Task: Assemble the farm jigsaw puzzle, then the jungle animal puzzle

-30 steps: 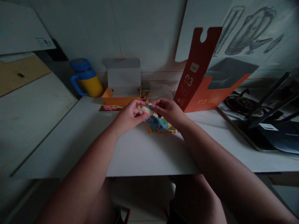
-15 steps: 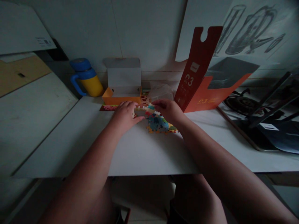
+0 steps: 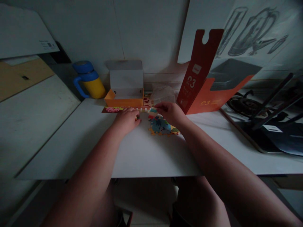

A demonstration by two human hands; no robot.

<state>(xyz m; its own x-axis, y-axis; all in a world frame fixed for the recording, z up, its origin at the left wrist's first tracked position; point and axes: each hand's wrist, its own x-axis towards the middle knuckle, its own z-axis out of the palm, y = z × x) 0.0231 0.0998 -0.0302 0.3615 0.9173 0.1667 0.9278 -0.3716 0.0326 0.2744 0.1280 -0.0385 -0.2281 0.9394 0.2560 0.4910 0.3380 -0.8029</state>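
My left hand (image 3: 127, 120) rests low over the table with fingers curled in, closed on a small coloured jigsaw piece (image 3: 137, 117) that is mostly hidden. A partly joined jigsaw (image 3: 161, 126), with a blue patch and a yellow, knobbed edge, lies flat to the right of it. My right hand (image 3: 169, 112) pinches a teal, cream and red jigsaw piece (image 3: 153, 111) at the upper left corner of this jigsaw. Whether that piece touches the others I cannot tell. Behind my left hand runs a colourful strip (image 3: 112, 109) with a pink picture.
An orange box (image 3: 124, 102) with its lid up stands at the back, near a blue and yellow jug (image 3: 93, 85). Crumpled clear plastic (image 3: 163, 94) lies right of it. A tall red-orange carton (image 3: 205, 97) and a black rack (image 3: 267, 129) occupy the right side.
My left hand's fingers and thumb have drawn together around the small piece, and the hand has lowered slightly. My right hand has hardly moved, still pinching its piece.
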